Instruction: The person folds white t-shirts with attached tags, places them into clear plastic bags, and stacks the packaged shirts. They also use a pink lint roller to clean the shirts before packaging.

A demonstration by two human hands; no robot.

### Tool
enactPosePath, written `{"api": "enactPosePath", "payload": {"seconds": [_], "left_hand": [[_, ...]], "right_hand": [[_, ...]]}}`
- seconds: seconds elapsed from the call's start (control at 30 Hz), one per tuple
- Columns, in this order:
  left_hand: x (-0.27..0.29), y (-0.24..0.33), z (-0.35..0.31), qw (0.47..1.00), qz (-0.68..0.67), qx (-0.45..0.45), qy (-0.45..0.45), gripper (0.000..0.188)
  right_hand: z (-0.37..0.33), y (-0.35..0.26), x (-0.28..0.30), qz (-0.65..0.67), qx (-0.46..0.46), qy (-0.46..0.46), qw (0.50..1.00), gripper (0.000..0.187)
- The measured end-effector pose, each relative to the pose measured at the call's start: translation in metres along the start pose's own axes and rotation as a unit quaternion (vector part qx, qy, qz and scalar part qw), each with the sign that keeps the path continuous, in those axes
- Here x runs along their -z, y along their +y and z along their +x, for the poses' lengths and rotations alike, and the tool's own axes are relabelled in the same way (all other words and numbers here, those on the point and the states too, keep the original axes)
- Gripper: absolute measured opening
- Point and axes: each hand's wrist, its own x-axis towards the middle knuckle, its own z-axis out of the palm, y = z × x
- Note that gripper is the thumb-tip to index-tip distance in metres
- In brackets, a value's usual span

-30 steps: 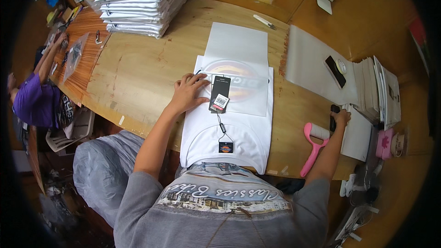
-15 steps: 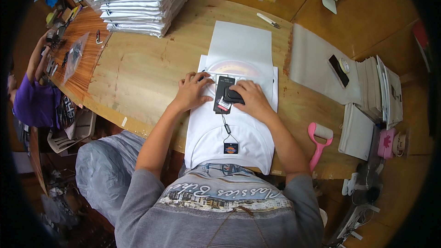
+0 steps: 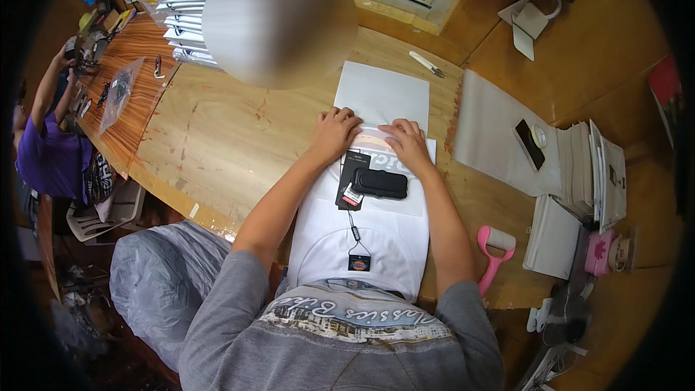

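Note:
A folded white T-shirt (image 3: 311, 261) lies before me, its collar toward my body. Over its coloured print rests a thin, see-through white sheet (image 3: 405, 204). My left hand (image 3: 336, 135) has its fingers curled at the sheet's left side near the upper edge of the print. Opposite it, my right hand (image 3: 407, 146) bends its fingers and thumb onto the sheet. Both look closed on it, though the fingertips are partly hidden. Just below them sit black hang tags (image 3: 350, 177) and a black oblong case (image 3: 381, 183). A cord joins a small black label (image 3: 359, 263) to the tags.
A tall stack of folded white shirts (image 3: 190, 36) stands far left, partly covered by a blurred patch. On the right are a pink lint roller (image 3: 494, 261), a phone (image 3: 530, 145) and papers (image 3: 554, 235). A co-worker in purple (image 3: 54, 159) is at the left.
My right hand has let go of the black case, which now lies crosswise by the tags. Both hands have moved away from me to the print's upper part. The whole view has shifted slightly.

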Motion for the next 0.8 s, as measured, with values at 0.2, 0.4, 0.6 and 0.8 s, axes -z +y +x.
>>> {"api": "enactPosePath", "payload": {"seconds": [0.2,0.4,0.6,0.8], "left_hand": [[0.021,-0.021,0.005,0.997,0.029,0.006,-0.066,0.025],[0.068,-0.049,0.041,0.794,-0.454,0.092,-0.393,0.032],[0.029,-0.091,-0.061,0.45,-0.775,0.267,-0.353,0.051],[0.051,-0.033,-0.11,0.5,-0.723,0.324,-0.35,0.045]], "right_hand": [[-0.005,0.006,0.017,-0.085,-0.019,-0.028,0.996,0.028],[-0.007,0.057,0.092,0.303,-0.217,-0.318,0.872,0.039],[-0.094,0.089,0.026,0.615,-0.221,-0.125,0.746,0.051],[-0.141,0.02,0.046,0.576,-0.408,-0.123,0.697,0.034]]}}
